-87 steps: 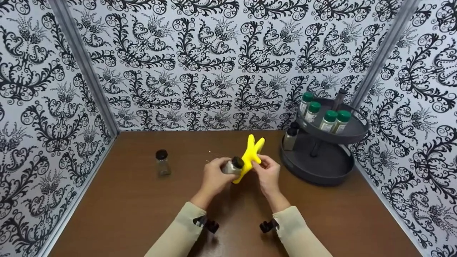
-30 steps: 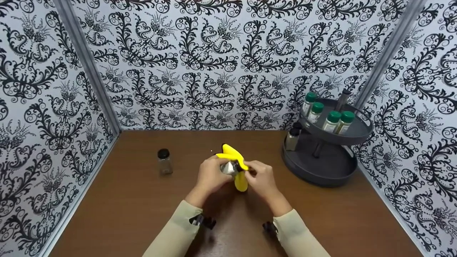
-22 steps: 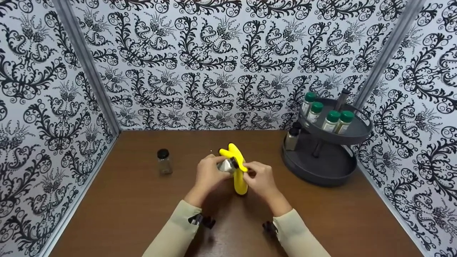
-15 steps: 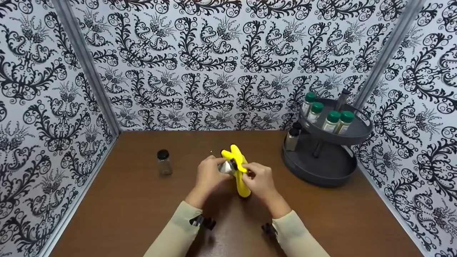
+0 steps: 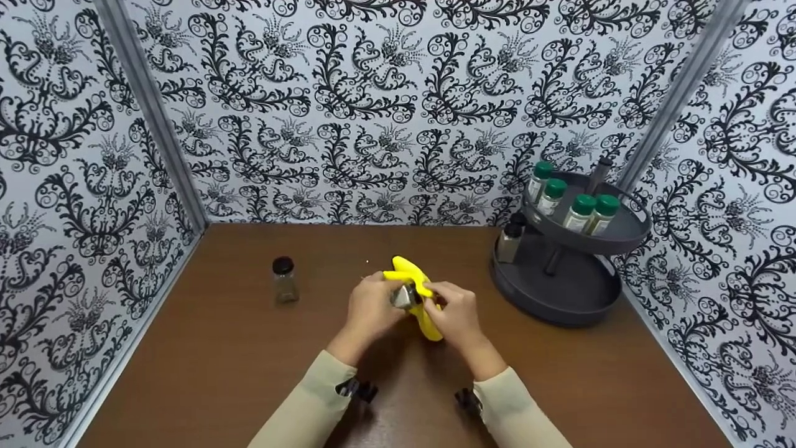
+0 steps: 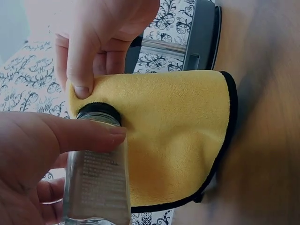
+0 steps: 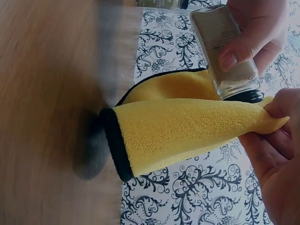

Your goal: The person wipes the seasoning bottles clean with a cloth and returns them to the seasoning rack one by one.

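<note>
My left hand (image 5: pixel 372 311) grips a square glass spice jar (image 6: pixel 96 183) around its body, thumb along the side near the neck. The jar is tilted, its black cap (image 6: pixel 99 110) toward my right hand. A yellow cloth (image 7: pixel 187 126) with black edging hangs folded around the cap end. My right hand (image 5: pixel 457 311) pinches the cloth close beside the cap, thumb against fingers. In the right wrist view the cap is partly covered by the cloth. The jar holds pale contents, with small print on its side.
Another black-capped jar (image 5: pixel 285 283) stands on the brown table (image 5: pixel 249 348) to the left. At the right is a dark two-tier round stand (image 5: pixel 553 298); several green-capped jars (image 5: pixel 578 211) sit on its upper tier, black-capped jars (image 5: pixel 509 242) on the lower. Patterned walls (image 5: pixel 373 124) enclose the table.
Earlier, the cloth stood up beside the jar; now it drapes about the cap and hangs below. The jar has tipped toward the right hand. Both hands have kept their holds, with small shifts.
</note>
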### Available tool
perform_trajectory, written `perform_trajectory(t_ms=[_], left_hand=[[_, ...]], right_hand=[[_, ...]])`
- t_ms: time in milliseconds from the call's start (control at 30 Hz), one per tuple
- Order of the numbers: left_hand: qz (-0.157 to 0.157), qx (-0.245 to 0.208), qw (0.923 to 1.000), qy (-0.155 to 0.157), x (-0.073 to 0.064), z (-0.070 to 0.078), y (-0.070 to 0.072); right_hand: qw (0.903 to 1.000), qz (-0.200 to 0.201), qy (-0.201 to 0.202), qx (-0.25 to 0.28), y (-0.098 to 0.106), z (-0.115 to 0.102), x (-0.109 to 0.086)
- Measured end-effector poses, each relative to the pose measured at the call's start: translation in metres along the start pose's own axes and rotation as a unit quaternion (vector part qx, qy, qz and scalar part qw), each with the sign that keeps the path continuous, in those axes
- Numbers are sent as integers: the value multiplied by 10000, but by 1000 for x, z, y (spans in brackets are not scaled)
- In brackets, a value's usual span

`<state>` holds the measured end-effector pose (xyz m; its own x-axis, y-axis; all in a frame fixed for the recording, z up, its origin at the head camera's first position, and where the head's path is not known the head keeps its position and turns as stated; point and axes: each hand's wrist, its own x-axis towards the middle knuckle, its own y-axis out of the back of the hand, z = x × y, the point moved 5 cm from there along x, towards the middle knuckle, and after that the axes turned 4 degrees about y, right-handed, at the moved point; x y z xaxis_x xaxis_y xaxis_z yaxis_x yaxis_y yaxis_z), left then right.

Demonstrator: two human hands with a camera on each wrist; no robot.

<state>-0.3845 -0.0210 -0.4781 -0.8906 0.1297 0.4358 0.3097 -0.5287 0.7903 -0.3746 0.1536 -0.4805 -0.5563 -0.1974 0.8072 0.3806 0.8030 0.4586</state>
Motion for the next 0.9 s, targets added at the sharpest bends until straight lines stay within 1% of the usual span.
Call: perform_trajectory(t_ms=[133, 233, 367, 433, 533, 633, 733, 800, 900], left_hand=[[-47, 43, 9998, -187, 0, 3, 0], [-98, 24, 9996, -253, 1, 2, 0], [-181, -114, 9996, -196, 2, 0, 0], [-224, -206, 9995, -112, 3, -2, 1], [-186, -373, 9991, -30, 5, -4, 3], [-132, -692, 9975, 71, 6, -6, 4], [-24, -995, 9949, 161, 6, -8, 4], [35, -1178, 9926, 288, 6, -9, 3], [124, -1301, 9904, 454, 6, -12, 3]], right_hand=[[9998, -27, -163, 90, 3, 2, 2], [9992, -80, -356, 150, 4, 5, 2], [9977, -120, -610, 253, 3, 7, 2], [9969, -124, -721, 299, 3, 8, 2], [9944, -174, -956, 413, 3, 11, 2], [9923, -221, -1110, 507, 3, 12, 2], [9928, -201, -1063, 522, 3, 11, 2], [9942, -174, -934, 502, 3, 10, 3], [9966, -184, -697, 392, 4, 7, 3]])
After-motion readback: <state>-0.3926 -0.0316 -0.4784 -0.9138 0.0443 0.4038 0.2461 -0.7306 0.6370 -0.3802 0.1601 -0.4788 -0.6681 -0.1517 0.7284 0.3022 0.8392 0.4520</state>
